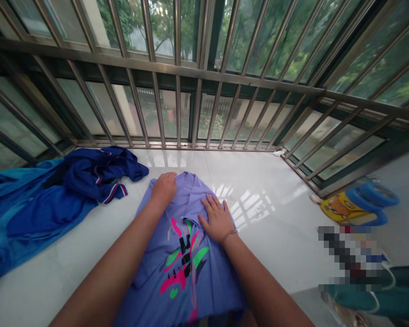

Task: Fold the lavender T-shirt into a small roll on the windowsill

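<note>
A purple T-shirt [207,277] with a pink, green and black print lies on the white tiled ledge, its collar end pointing toward the window. Part of its upper fabric is folded and creased. At the shirt's upper left, beside the collar, my left hand [164,188] has its fingers curled down on the cloth; the fingertips are partly hidden. My right hand [218,219] rests on the upper right of the shirt, palm down with fingers spread. A thin bracelet [232,232] circles the right wrist.
Blue clothes [54,204] lie heaped on the ledge [252,181] at the left. Metal window bars [177,70] run along the back and right. A yellow and blue mug-shaped container [351,204] stands at the right, near a blurred-out patch and a teal item [402,290].
</note>
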A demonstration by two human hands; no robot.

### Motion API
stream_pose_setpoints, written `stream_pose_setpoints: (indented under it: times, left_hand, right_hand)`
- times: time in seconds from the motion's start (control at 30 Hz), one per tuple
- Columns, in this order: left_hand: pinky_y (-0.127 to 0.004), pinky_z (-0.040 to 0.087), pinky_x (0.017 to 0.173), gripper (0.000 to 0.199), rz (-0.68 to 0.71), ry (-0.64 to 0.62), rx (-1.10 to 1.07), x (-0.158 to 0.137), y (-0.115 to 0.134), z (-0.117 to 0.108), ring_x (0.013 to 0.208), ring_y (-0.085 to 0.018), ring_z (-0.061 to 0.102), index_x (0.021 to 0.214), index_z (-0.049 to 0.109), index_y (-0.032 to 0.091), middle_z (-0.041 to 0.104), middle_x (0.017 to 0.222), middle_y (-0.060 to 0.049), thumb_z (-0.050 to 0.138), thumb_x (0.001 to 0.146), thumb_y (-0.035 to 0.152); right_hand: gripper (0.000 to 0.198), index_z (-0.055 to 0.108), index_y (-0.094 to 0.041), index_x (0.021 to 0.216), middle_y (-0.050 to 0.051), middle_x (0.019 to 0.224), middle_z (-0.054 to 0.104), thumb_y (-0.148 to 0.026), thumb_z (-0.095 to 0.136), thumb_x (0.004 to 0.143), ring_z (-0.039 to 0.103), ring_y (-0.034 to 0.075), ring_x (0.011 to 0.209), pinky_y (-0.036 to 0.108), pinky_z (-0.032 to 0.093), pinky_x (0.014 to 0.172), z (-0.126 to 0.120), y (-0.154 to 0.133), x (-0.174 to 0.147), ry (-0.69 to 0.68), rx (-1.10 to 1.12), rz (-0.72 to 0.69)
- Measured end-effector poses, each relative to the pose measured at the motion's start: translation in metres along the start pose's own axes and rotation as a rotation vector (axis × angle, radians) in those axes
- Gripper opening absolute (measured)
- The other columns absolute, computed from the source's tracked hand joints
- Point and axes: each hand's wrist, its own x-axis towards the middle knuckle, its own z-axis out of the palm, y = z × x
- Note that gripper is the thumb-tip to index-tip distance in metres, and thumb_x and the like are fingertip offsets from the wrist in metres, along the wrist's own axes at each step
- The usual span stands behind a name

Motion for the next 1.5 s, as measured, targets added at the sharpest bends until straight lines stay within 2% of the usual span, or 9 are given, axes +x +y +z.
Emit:
stream_pose_setpoints:
  times: [0.1, 0.2, 0.47, 0.7, 0.87, 1.03, 1.23, 1.37, 1.5]
  left_hand:
    - [-0.047, 0.052, 0.115, 0.044, -0.104, -0.07, 0.097, -0.039, -0.019, -0.013, 0.124, -0.032, 0.07, 0.133, 0.071, 0.012, 0.076, 0.131, -0.02, 0.039, 0.107, 0.028]
    - [-0.051, 0.042, 0.126, 0.062, -0.168, -0.152, 0.187, -0.071, -0.035, -0.016, 0.15, -0.037, 0.054, 0.153, 0.058, 0.005, 0.058, 0.16, -0.026, 0.042, 0.108, 0.045]
    - [-0.063, 0.02, 0.135, 0.073, -0.124, -0.325, 0.147, -0.076, -0.045, -0.029, 0.169, -0.03, 0.023, 0.173, 0.035, 0.018, 0.026, 0.182, -0.014, 0.036, 0.108, 0.053]
    - [-0.071, 0.019, 0.133, 0.064, -0.039, -0.284, 0.133, -0.107, -0.018, -0.025, 0.166, -0.038, 0.032, 0.166, 0.048, 0.016, 0.038, 0.176, -0.02, 0.042, 0.108, 0.042]
    - [-0.054, 0.03, 0.135, 0.057, 0.127, -0.26, -0.015, -0.103, 0.028, -0.008, 0.161, -0.027, 0.043, 0.16, 0.056, 0.018, 0.049, 0.171, -0.014, 0.033, 0.109, 0.025]
    - [-0.055, 0.03, 0.135, 0.054, 0.104, -0.2, -0.052, -0.109, 0.048, 0.008, 0.159, -0.027, 0.046, 0.157, 0.059, 0.021, 0.051, 0.17, -0.011, 0.034, 0.11, 0.028]
    - [-0.054, 0.031, 0.135, 0.05, 0.074, -0.199, -0.093, -0.112, 0.045, 0.003, 0.158, -0.025, 0.048, 0.152, 0.062, 0.024, 0.053, 0.169, -0.008, 0.037, 0.11, 0.029]
    - [-0.054, 0.03, 0.135, 0.049, 0.071, -0.186, -0.109, -0.11, 0.047, -0.001, 0.157, -0.027, 0.049, 0.151, 0.064, 0.025, 0.054, 0.168, -0.009, 0.039, 0.109, 0.03]
    - [-0.051, 0.032, 0.134, 0.053, 0.059, -0.219, -0.097, -0.109, 0.046, -0.001, 0.155, -0.028, 0.051, 0.156, 0.059, 0.021, 0.056, 0.166, -0.014, 0.044, 0.106, 0.025]
  right_hand:
    - [0.068, 0.041, -0.031, 0.17, 0.003, 0.182, 0.025, -0.06, 0.044, 0.109, 0.018, 0.027, 0.169, 0.064, 0.008, 0.135, -0.001, 0.0, 0.002, -0.002, -0.004, 0.008]
    - [0.068, 0.039, -0.03, 0.171, 0.003, 0.182, 0.023, -0.06, 0.042, 0.11, 0.017, 0.027, 0.17, 0.064, 0.007, 0.135, -0.002, -0.001, 0.002, -0.017, -0.01, 0.015]
    - [0.068, 0.036, -0.031, 0.173, 0.005, 0.183, 0.019, -0.059, 0.04, 0.111, 0.015, 0.028, 0.17, 0.066, 0.005, 0.135, 0.004, -0.018, -0.053, -0.039, -0.02, 0.061]
    - [0.067, 0.04, -0.028, 0.171, 0.009, 0.181, 0.028, -0.058, 0.043, 0.111, 0.023, 0.032, 0.169, 0.071, 0.011, 0.133, 0.0, -0.025, -0.09, -0.008, -0.012, 0.073]
    - [0.076, 0.056, -0.022, 0.16, 0.019, 0.173, 0.043, -0.068, 0.062, 0.101, 0.034, 0.041, 0.162, 0.075, 0.012, 0.13, 0.005, -0.056, -0.086, 0.137, -0.056, 0.049]
    - [0.033, 0.072, -0.022, 0.13, 0.014, 0.134, 0.072, -0.034, 0.069, 0.099, 0.064, 0.034, 0.129, 0.051, 0.05, 0.111, 0.01, -0.08, -0.069, 0.11, -0.07, 0.106]
    - [0.031, 0.068, -0.02, 0.123, 0.013, 0.12, 0.073, -0.015, 0.043, 0.104, 0.07, 0.025, 0.115, 0.036, 0.054, 0.104, -0.011, -0.054, -0.06, 0.381, 0.261, 0.267]
    - [0.039, 0.061, -0.021, 0.134, 0.014, 0.132, 0.07, -0.015, 0.043, 0.1, 0.064, 0.026, 0.128, 0.042, 0.05, 0.115, -0.009, -0.054, -0.083, 0.497, 0.322, 0.008]
    - [0.041, 0.065, -0.022, 0.132, 0.012, 0.145, 0.067, -0.013, 0.057, 0.094, 0.059, 0.026, 0.138, 0.045, 0.043, 0.124, 0.005, -0.07, -0.112, 0.274, 0.216, -0.203]
